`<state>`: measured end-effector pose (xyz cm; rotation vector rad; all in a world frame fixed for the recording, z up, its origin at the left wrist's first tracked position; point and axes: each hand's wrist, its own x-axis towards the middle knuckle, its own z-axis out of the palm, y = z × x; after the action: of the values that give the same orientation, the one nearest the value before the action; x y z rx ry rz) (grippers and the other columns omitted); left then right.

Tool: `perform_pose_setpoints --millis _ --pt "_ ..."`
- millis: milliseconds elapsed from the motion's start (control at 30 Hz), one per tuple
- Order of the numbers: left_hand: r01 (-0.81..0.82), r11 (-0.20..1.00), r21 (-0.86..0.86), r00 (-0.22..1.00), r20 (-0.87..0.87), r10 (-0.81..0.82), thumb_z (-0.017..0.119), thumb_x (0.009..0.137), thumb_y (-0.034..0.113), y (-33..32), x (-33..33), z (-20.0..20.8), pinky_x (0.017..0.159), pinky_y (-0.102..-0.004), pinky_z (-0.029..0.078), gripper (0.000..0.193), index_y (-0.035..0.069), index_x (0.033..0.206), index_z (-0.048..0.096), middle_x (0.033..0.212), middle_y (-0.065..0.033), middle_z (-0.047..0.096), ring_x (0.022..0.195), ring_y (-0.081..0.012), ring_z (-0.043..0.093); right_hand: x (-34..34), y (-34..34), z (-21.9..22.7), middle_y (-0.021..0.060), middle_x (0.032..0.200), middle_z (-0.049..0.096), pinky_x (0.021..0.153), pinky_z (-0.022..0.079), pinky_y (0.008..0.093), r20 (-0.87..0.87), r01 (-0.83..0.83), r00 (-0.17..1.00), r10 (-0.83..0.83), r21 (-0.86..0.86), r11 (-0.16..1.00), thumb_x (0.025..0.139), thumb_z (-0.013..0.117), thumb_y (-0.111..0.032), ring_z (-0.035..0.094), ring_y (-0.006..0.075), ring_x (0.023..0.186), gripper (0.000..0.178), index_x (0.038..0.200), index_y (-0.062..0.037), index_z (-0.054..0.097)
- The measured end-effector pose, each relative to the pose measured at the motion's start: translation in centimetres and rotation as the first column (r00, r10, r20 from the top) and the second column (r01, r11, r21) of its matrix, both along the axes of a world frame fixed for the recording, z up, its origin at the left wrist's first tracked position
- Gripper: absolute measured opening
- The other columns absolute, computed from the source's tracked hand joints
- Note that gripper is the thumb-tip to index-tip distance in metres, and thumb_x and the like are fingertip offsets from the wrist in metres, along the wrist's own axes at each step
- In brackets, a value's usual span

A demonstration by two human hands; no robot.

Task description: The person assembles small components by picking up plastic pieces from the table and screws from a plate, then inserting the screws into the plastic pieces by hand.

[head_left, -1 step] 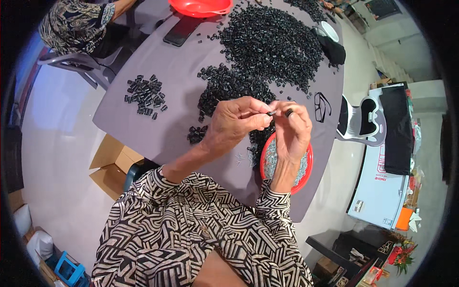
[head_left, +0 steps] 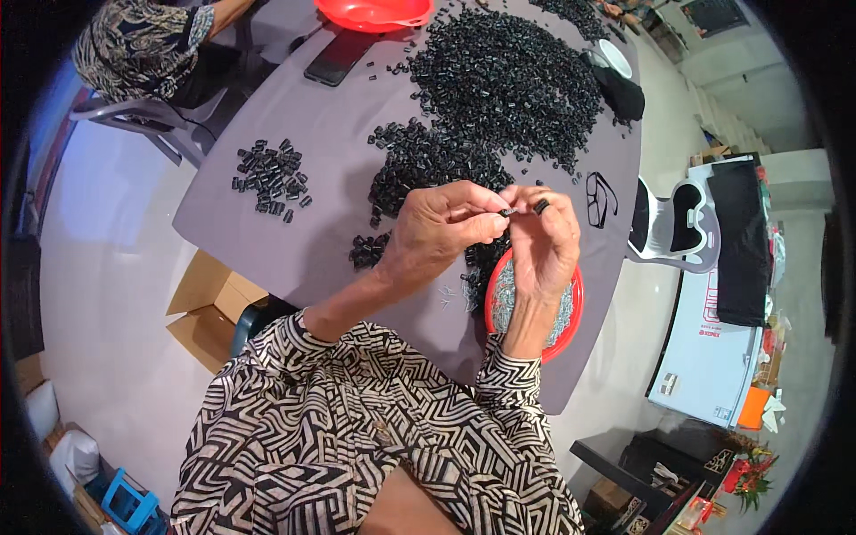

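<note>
My left hand (head_left: 437,227) is closed, thumb and forefinger pinching a small black plastic piece (head_left: 506,213). Its tip meets the fingertips of my right hand (head_left: 546,236), also closed. Another small black piece (head_left: 540,206) is tucked among the right fingers. Whether a thin pin sits between the two hands is too small to tell. Beneath the right wrist stands a red bowl (head_left: 579,308) full of thin silvery metal pins (head_left: 563,312). Beyond my hands, a heap of the same black pieces (head_left: 437,165) spreads over the table, partly hidden by the fingers.
On the grey table (head_left: 330,192) lie a larger black heap (head_left: 508,80), a small separate pile (head_left: 270,178), a phone (head_left: 341,58), glasses (head_left: 599,200) and a red basin (head_left: 374,13). A person (head_left: 134,49) sits far left. A cardboard box (head_left: 209,330) stands beside the table.
The fingers of my right hand have shifted very slightly, and the black piece among them has turned a little. All else looks the same.
</note>
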<state>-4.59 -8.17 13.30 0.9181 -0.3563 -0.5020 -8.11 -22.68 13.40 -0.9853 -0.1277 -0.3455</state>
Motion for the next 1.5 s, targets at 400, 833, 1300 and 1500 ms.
perform_pose_setpoints --millis 400,833,1300,1500 --pt "-0.123 0.991 0.058 0.992 0.042 0.12 0.059 0.075 -0.003 -0.7 -0.2 0.2 0.061 -0.0162 0.042 0.009 0.0 0.082 0.062 0.074 0.0034 0.058 0.07 -0.0006 0.05 0.2 2.0 -0.1 0.0152 0.093 0.056 0.089 0.04 0.0429 -0.024 0.061 0.998 -0.06 0.062 0.996 0.076 0.062 -0.012 0.052 0.0329 0.097 0.02 0.088 0.0036 0.057" --pt "-0.136 0.991 0.012 0.99 0.051 0.135 0.059 0.077 -0.002 -0.8 0.1 0.1 0.058 -0.0188 0.045 0.009 -0.001 0.086 0.061 0.072 -0.0013 0.059 0.064 -0.0046 0.053 0.3 2.6 -0.2 0.0154 0.092 0.056 0.083 0.044 0.0359 0.079 0.358 0.932 -0.353 -0.34 0.87 0.078 0.052 -0.003 0.056 0.0276 0.091 0.013 0.085 0.0072 0.057" --pt "-0.12 0.992 0.041 0.988 0.106 0.115 0.058 0.078 -0.001 -0.5 0.6 0.1 0.058 -0.0187 0.046 0.011 -0.001 0.089 0.062 0.073 -0.002 0.06 0.065 -0.0045 0.054 0.2 1.9 0.5 0.0137 0.09 0.059 0.078 0.044 0.0303 0.194 0.436 0.896 -0.4 -0.562 0.703 0.077 0.054 0.002 0.057 0.0216 0.085 0.014 0.089 0.0058 0.059" --pt "-0.14 0.989 0.052 0.984 0.12 0.133 0.059 0.079 0.0 -0.5 0.6 -0.1 0.059 -0.0187 0.046 0.01 -0.001 0.088 0.062 0.074 -0.0022 0.061 0.065 -0.0042 0.053 0.1 1.8 1.0 0.0116 0.087 0.059 0.074 0.044 0.0269 0.206 0.41 0.908 -0.365 -0.622 0.667 0.075 0.055 0.004 0.056 0.0183 0.081 0.011 0.085 0.0051 0.06"
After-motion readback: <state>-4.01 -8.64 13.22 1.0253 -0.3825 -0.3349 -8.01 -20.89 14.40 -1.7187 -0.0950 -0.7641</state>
